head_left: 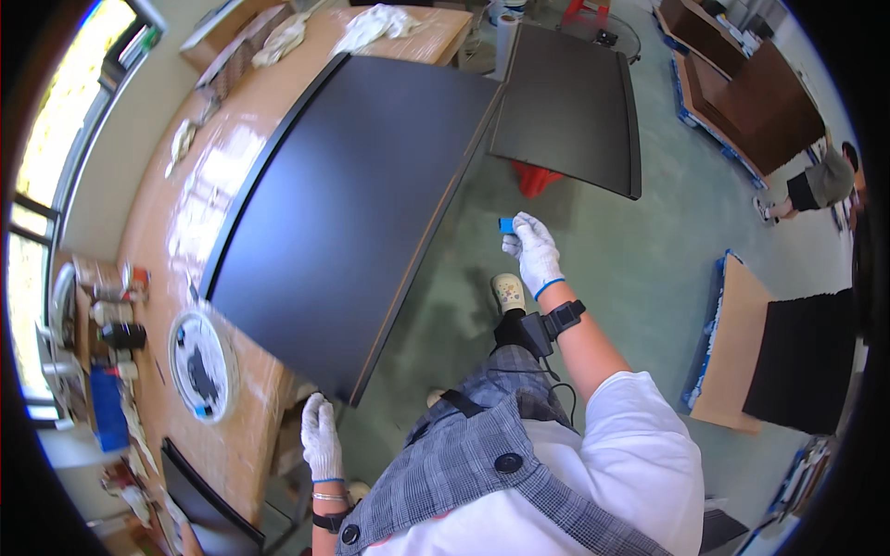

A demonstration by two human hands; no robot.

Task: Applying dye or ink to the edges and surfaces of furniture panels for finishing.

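Right hand (536,252), white-gloved, pinches blue block (506,225) above green floor (612,269), right of black panel (357,204) lying on table (243,454). Left hand (321,440), gloved, near panel's lower corner; cannot tell if gripping.

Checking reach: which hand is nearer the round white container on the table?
Left: the left hand is right of the container; the right hand is farther right, past the large dark panel.

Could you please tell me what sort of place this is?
Probably a workshop: a large dark panel lies partly over a long worktable, brown sheets sit at right, and the gloved right hand holds a small blue object.
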